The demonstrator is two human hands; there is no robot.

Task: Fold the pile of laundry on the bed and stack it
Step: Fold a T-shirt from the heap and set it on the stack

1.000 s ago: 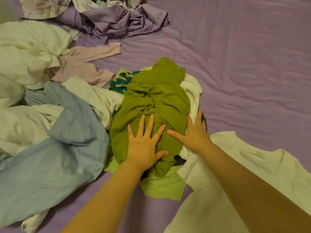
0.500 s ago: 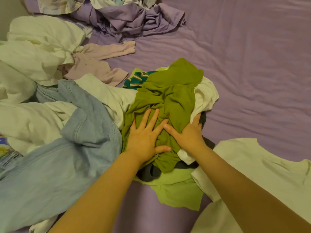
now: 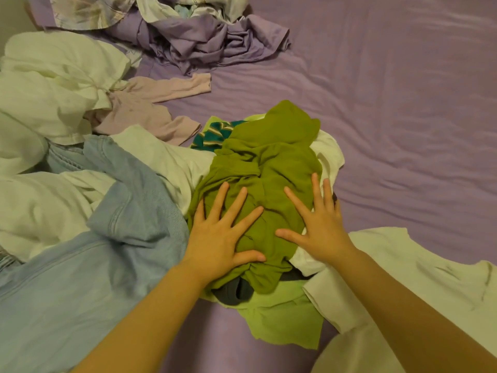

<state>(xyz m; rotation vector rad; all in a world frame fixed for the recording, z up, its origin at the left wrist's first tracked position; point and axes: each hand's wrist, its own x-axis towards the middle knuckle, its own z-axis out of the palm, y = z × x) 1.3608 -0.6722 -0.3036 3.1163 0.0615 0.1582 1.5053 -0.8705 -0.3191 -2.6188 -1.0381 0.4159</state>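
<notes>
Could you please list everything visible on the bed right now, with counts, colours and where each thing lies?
olive green garment: 1, olive, crumpled at centre under both palms
lime green garment: 1, light green, beneath the olive one, near edge
dark grey garment: 1, grey, peeking out under the olive one
teal striped garment: 1, teal with pale stripes, behind the olive one
denim garment: 1, light blue, left foreground
white clothes: several, white, heaped at left
white T-shirt: 1, white, right foreground
pale pink top: 1, dusty pink, left of centre
purple bedding heap: 1, lilac, top
bed sheet: 1, purple, underneath
left hand: flat, fingers spread
right hand: flat, fingers spread
</notes>
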